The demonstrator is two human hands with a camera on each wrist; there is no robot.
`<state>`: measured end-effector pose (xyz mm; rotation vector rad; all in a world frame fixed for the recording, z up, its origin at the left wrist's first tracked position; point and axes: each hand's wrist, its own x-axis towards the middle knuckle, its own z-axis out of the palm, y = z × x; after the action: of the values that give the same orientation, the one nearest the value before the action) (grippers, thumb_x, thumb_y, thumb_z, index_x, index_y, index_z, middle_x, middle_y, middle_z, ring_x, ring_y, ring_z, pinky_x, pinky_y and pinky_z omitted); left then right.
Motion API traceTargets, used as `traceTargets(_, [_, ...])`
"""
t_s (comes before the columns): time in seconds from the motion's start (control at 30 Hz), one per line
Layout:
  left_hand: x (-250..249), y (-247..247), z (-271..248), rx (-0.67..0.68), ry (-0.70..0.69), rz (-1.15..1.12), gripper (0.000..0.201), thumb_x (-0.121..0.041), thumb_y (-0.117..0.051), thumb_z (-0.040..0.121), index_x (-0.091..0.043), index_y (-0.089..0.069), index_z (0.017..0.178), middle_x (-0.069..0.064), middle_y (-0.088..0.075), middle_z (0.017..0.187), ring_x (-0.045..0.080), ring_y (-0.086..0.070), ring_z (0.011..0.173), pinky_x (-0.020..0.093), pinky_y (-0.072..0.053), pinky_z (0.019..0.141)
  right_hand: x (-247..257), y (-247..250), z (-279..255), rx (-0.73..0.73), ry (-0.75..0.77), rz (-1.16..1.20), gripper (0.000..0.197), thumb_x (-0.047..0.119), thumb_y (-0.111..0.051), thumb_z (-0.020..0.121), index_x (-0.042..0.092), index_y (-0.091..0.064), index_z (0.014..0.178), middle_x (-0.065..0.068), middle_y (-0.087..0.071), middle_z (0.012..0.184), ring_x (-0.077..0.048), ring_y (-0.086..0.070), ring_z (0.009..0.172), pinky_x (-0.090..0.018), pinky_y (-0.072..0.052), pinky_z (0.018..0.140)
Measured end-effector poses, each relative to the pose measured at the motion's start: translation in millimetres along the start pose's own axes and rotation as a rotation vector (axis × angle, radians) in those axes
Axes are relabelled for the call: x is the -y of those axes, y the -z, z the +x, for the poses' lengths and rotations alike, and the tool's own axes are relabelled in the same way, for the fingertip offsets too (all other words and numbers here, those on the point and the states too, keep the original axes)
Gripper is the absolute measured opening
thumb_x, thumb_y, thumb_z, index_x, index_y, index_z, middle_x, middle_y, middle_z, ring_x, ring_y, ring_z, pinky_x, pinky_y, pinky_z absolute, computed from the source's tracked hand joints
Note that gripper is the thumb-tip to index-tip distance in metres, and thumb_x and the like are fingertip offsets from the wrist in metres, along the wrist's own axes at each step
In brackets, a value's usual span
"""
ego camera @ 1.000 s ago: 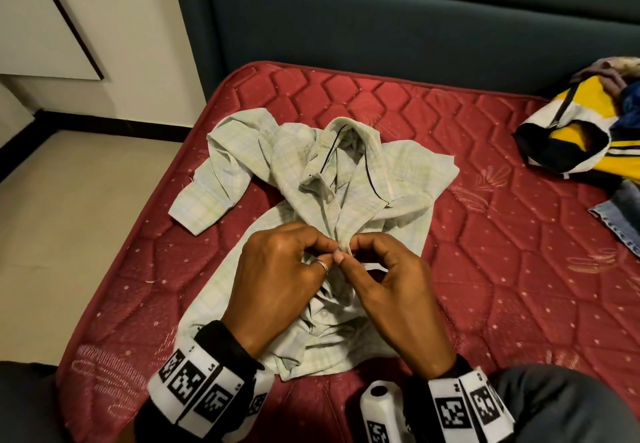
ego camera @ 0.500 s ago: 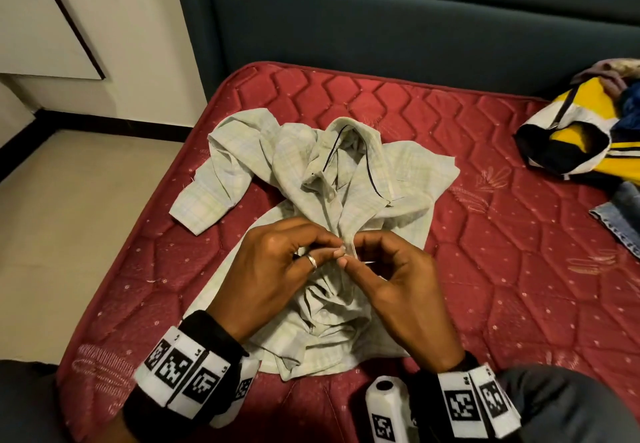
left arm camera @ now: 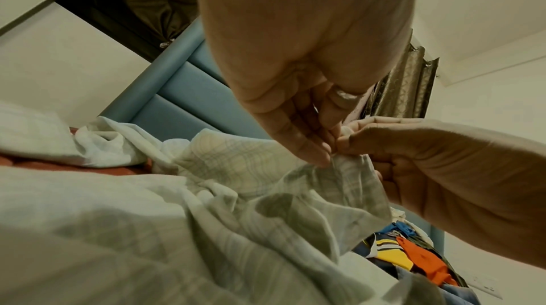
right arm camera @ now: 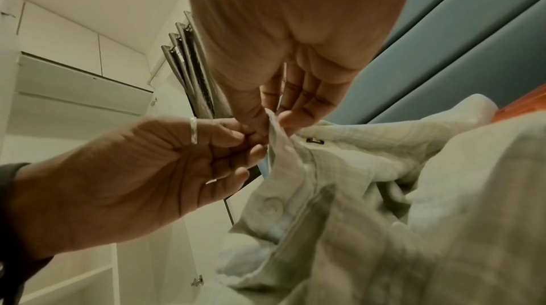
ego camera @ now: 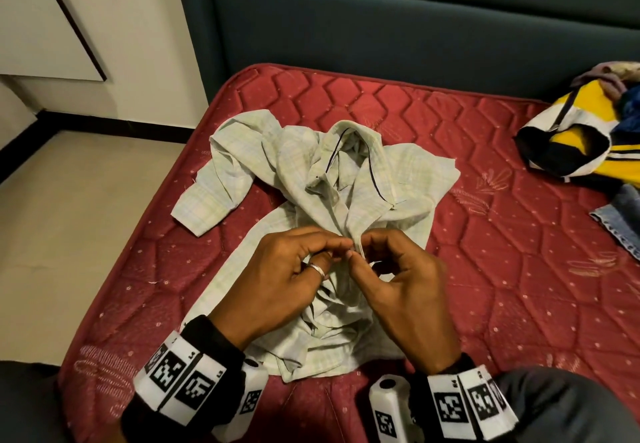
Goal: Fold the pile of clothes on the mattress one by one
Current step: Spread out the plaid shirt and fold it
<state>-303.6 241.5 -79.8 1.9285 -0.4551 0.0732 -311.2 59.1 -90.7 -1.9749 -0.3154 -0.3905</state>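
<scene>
Beneath both hands in the head view lies a red quilted mattress (ego camera: 519,269), with a teal padded headboard (ego camera: 415,27) beyond them, cream wall and pale floor off to the left-hand side, and a heap of other clothes (ego camera: 581,137), yellow, black, white and denim, well apart past the right hand. A pale green checked shirt (ego camera: 311,179) is spread crumpled on the mattress under and ahead of the hands, its long axis running from the hem near the wrists away to the collar (ego camera: 349,137), which points toward the headboard; one sleeve trails out beyond the left hand. Left hand (ego camera: 287,280), wearing a ring, and right hand (ego camera: 401,280) meet fingertip to fingertip over the shirt's front edge, each with fingers curled and pinching the cloth. From the left wrist camera, the left hand (left arm camera: 295,64) has thumb and fingers nipped on a raised ridge of checked fabric (left arm camera: 348,170), the right hand (left arm camera: 443,170) gripping the same ridge from the far side, with the clothes heap (left arm camera: 413,261) low behind it. From the right wrist camera, the right hand (right arm camera: 280,64) pinches the shirt's placket edge (right arm camera: 277,141) while the left hand (right arm camera: 147,170) pinches just beside it; a button (right arm camera: 270,207) sits below, white cupboards behind.
</scene>
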Motion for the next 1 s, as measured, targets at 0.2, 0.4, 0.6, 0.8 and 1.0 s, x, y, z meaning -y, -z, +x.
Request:
traceTargets(0.2, [0.2,-4.1,-0.1,-0.011,0.023,0.041,0.024,-0.008,-0.059,0.094,-0.018,-0.075,0.108,-0.014,-0.073,0.100,0.008,-0.070,0.092,0.026,-0.058,0.065,5.4,-1.9,-0.8,-0.013,0.058,-0.129,0.013,0.006,-0.073,0.084,0.017,-0.068,0.088,0.008,-0.065,0.077,-0.014,-0.064,0.068,-0.038,-0.052,0.059])
traceTargets(0.4, [0.7,-7.7,-0.4,-0.001,0.051,0.047,0.020,-0.006,-0.063,0.094,-0.016,-0.075,0.107,-0.015,-0.072,0.099,0.004,-0.068,0.093,0.011,-0.049,0.063,8.0,-1.8,-1.6,-0.006,0.054,-0.174,0.011,0.006,-0.070,0.087,0.016,-0.065,0.085,0.008,-0.058,0.068,-0.014,-0.058,0.060,-0.038,-0.047,0.054])
traceTargets(0.6, [0.6,-12.4,-1.5,0.018,0.075,0.059,0.021,-0.010,-0.061,0.096,-0.020,-0.073,0.110,-0.015,-0.071,0.098,0.004,-0.068,0.090,0.025,-0.058,0.070,7.6,-2.0,-4.3,-0.016,0.112,-0.250,0.008,0.006,-0.064,0.091,0.013,-0.065,0.092,0.008,-0.059,0.072,-0.007,-0.051,0.058,-0.030,-0.045,0.052])
traceTargets(0.8, [-5.6,-20.2,-0.9,-0.044,0.253,-0.085,0.022,-0.015,-0.053,0.101,-0.025,-0.073,0.102,-0.012,-0.072,0.088,0.008,-0.072,0.075,0.030,-0.060,0.069,7.2,-6.3,-7.6,0.031,0.208,-0.373,0.015,0.013,-0.056,0.093,0.013,-0.069,0.102,0.001,-0.066,0.085,-0.010,-0.060,0.070,-0.029,-0.049,0.059])
traceTargets(1.0, [-8.2,-17.9,4.7,-0.107,0.462,-0.250,0.038,-0.056,-0.065,0.086,-0.019,-0.073,0.089,0.008,-0.074,0.078,0.024,-0.073,0.073,0.041,-0.061,0.073,14.8,-10.3,-15.5,0.218,0.283,-0.581,0.016,0.023,-0.058,0.096,0.011,-0.067,0.103,-0.003,-0.059,0.085,-0.019,-0.055,0.070,-0.036,-0.049,0.053])
